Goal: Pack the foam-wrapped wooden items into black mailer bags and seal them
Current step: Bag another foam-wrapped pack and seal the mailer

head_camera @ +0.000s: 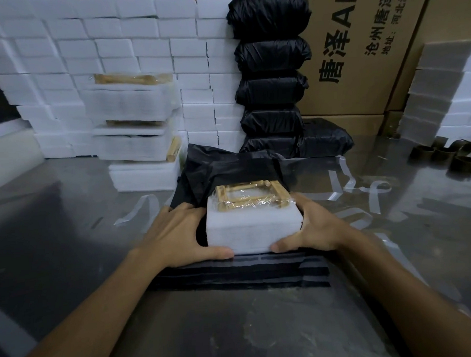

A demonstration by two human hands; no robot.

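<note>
A white foam-wrapped block (251, 231) with a plastic-wrapped wooden frame (252, 196) on top sits at the mouth of a black mailer bag (228, 168) on the steel table. My left hand (177, 233) grips its left side, thumb along the front bottom edge. My right hand (315, 229) grips the right side the same way. The block's far end lies under the bag's raised upper layer. The bag's flap with its adhesive strip (245, 268) lies flat in front of the block.
Foam-wrapped wooden items (136, 115) are stacked at the back left before a wall of white foam blocks (91, 44). Sealed black bags (272, 70) pile up at the back centre beside cardboard boxes (371, 53). Clear peel strips (363, 190) and empty tape cores (442, 155) lie to the right.
</note>
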